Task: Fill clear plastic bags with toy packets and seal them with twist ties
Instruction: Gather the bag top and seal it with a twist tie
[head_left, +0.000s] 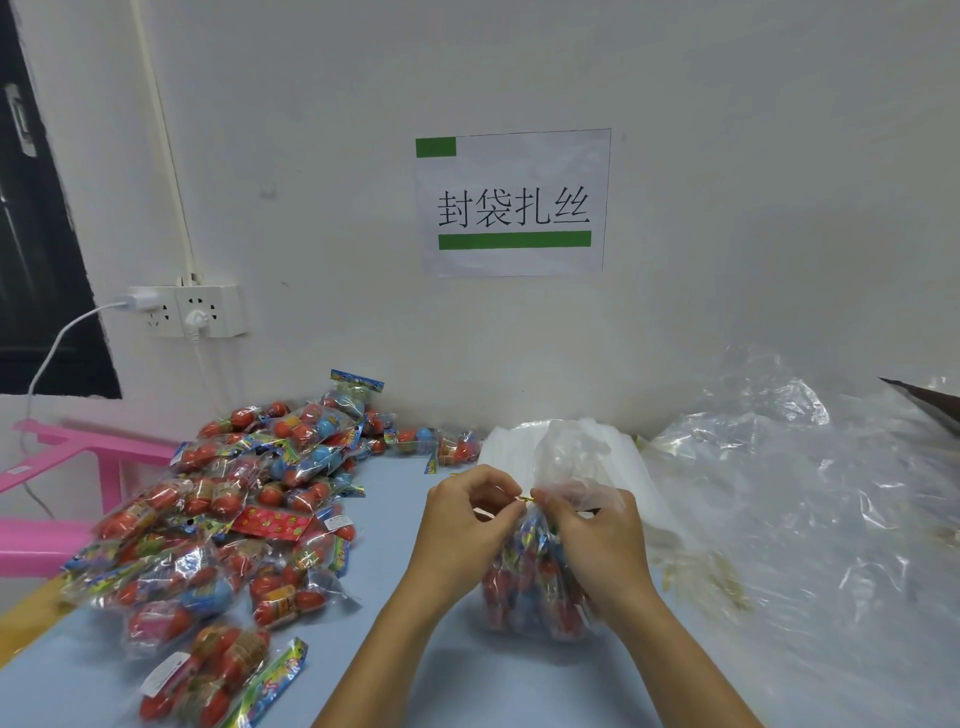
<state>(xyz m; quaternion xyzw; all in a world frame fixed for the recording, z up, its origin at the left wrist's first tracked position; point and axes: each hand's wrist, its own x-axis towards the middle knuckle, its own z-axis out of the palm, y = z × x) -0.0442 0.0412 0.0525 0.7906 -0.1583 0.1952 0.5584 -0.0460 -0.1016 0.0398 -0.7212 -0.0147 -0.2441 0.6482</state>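
The clear plastic bag (540, 577), stuffed with toy packets, stands on the blue worktop (467, 675) right in front of me, its neck gathered between my two hands. My left hand (467, 512) has its grip pinched on one end of the gold twist tie (525, 499), and my right hand (592, 535) is clamped round the bunched neck just beside it. I judge the film soft and slippery, so the place to hold is the tight throat just above the packets, where it cannot slide; the load below looks lumpy but light, and the thin wire should bend easily yet kink if overworked. The loose toy packets (218, 525) lie heaped to the left, running back to the far wall. Crumpled plastic sheeting (810, 493) fills the right side. On the white wall hang a paper sign (513, 202) and a power strip (200, 310); a pink frame (62, 467) stands at far left.
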